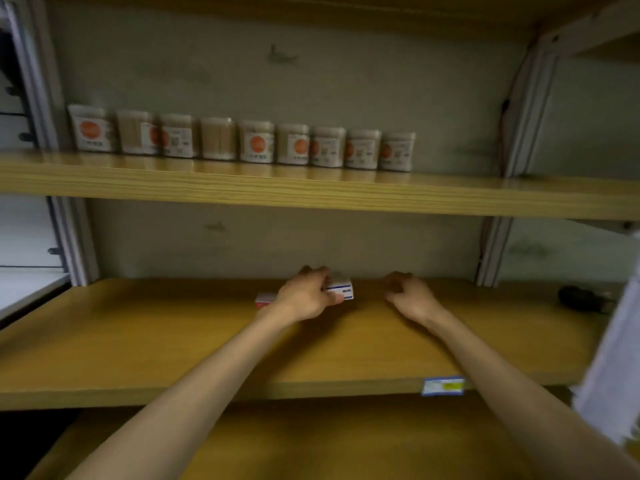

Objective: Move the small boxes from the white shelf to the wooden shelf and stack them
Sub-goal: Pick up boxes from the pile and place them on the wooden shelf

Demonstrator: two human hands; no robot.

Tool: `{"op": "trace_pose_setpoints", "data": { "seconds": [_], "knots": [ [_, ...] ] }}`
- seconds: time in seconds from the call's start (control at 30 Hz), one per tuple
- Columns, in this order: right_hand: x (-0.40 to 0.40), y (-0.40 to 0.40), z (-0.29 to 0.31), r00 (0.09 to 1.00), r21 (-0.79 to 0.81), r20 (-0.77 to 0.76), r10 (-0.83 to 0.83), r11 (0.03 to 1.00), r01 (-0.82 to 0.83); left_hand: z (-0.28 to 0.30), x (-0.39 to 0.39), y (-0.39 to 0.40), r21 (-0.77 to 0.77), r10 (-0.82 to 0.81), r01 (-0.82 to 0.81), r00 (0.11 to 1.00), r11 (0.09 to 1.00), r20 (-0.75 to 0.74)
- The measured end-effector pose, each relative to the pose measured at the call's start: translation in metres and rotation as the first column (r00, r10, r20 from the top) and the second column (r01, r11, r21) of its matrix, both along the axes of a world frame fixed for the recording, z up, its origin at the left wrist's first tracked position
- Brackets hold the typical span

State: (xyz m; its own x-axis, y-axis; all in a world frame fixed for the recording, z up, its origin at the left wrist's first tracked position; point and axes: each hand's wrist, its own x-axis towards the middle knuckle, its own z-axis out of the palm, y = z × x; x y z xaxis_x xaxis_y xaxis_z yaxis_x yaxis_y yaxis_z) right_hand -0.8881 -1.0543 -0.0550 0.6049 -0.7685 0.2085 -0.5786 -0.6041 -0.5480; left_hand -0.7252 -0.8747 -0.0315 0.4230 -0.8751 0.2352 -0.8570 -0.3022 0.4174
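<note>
left hand (306,297): fingers curled over top, thumb on near face, gripping white-and-blue small box (341,288) at back of wooden shelf (173,341) | red-and-white small box (265,299): flat on shelf, just left of that hand, partly hidden by it | right hand (408,294): apart to the right, fingers loosely curled, holding nothing

This looks like a small shop or its stockroom. Long wood-grain shelf boards (311,192) sit on pale metal uprights (526,109) against a bare, stained grey wall (346,74). A row of identical clear packs with orange-and-white labels (256,145) lines the upper board, faced forward like goods for sale. A blue-and-yellow price tag (442,386) is stuck to the lower board's front edge.
</note>
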Motion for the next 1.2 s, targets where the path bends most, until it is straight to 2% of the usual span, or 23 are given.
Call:
{"op": "trace_pose_setpoints", "data": {
  "seconds": [0.13, 0.3, 0.57, 0.63, 0.7, 0.77, 0.87, 1.03, 1.2],
  "knots": [
    [-0.051, -0.031, 0.002, 0.998, -0.023, 0.001, -0.067, 0.997, 0.067, 0.000, -0.037, -0.068, 0.063, -0.052, 0.050, 0.998, 0.997, 0.042],
    [-0.086, -0.053, 0.004, 0.997, -0.033, 0.009, -0.081, 0.996, 0.081, -0.003, -0.071, -0.131, 0.064, -0.057, 0.058, 0.998, 0.996, -0.017],
    [-0.092, -0.056, 0.002, 0.999, -0.059, 0.032, -0.031, 0.998, 0.032, -0.025, -0.081, -0.158, 0.184, -0.034, 0.036, 0.999, 0.982, -0.018],
    [-0.088, -0.051, 0.001, 1.000, -0.070, 0.021, -0.017, 0.997, 0.019, -0.022, -0.080, -0.148, 0.219, -0.041, 0.033, 0.999, 0.975, 0.029],
    [-0.081, -0.042, 0.002, 1.000, -0.101, 0.026, 0.005, 0.995, -0.003, -0.014, -0.078, -0.133, 0.221, -0.041, 0.009, 0.989, 0.975, 0.139],
    [-0.072, -0.026, 0.006, 0.999, -0.145, 0.018, 0.045, 0.989, -0.042, -0.004, -0.074, -0.111, 0.160, -0.030, -0.009, 0.971, 0.987, 0.238],
    [-0.054, 0.000, 0.011, 0.991, -0.179, 0.013, 0.132, 0.976, -0.127, 0.009, -0.061, -0.068, 0.054, -0.006, -0.011, 0.950, 0.998, 0.311],
    [-0.012, 0.058, 0.022, 0.957, -0.195, 0.034, 0.287, 0.941, -0.275, 0.014, -0.028, 0.022, -0.070, 0.105, -0.085, 0.923, 0.994, 0.371],
    [0.035, 0.137, 0.033, 0.898, -0.248, 0.080, 0.432, 0.881, -0.402, 0.013, 0.000, 0.117, -0.112, 0.234, -0.207, 0.899, 0.972, 0.369]
  ]
}}
